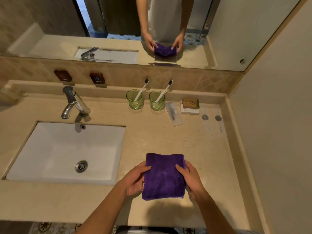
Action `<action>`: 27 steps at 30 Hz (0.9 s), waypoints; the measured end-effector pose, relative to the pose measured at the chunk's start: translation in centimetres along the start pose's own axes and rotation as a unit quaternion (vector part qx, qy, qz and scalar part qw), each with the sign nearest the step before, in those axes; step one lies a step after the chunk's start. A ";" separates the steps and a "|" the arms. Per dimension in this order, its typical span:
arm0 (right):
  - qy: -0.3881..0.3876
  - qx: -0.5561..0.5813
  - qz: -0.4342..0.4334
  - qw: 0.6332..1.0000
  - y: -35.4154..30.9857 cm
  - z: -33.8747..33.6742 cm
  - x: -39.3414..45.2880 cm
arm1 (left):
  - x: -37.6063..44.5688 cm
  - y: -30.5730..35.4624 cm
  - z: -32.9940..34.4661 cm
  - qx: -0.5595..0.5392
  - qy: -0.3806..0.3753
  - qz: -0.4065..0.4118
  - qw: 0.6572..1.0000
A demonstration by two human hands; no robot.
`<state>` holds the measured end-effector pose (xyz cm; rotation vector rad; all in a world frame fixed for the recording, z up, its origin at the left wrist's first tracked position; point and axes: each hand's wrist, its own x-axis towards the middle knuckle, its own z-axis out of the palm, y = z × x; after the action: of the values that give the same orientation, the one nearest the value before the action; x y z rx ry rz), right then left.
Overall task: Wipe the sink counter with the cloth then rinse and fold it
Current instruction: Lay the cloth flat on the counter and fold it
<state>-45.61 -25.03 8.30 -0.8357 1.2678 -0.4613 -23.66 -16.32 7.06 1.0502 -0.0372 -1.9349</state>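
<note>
You've got two green glasses [134,99] [157,100] at the back wall, each holding a white toothbrush [141,90] [163,91]. Right of them: a sealed packet [174,113], then a small brown box [190,103] stacked on white ones. Hot [63,75] and cold [96,78] tags sit on the tile under the mirror [228,31].

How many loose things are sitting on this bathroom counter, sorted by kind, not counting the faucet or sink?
Purple cloth: 1, held at its sides by left hand and right hand
Green glass cups: 2
Toothbrushes: 2, one in each cup
Clear sachets: 3
Small boxes: 1 stack, count unclear
Total: 9
</note>
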 end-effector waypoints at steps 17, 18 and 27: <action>-0.126 0.110 0.012 0.986 -8.4 10.2 6.2 | -0.7 13.5 -5.8 -0.008 -0.059 0.048 0.997; -0.114 0.096 0.011 0.989 -9.0 10.9 7.0 | -0.2 14.6 -6.1 -0.004 -0.051 0.049 0.997; 0.025 -0.127 -0.035 0.991 -12.1 14.7 16.9 | 6.7 22.6 -8.9 0.075 0.016 0.034 0.996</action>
<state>-25.45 -40.59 7.70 -1.0905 1.3652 -0.3832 -3.38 -31.21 6.22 1.1622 -0.2009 -1.8756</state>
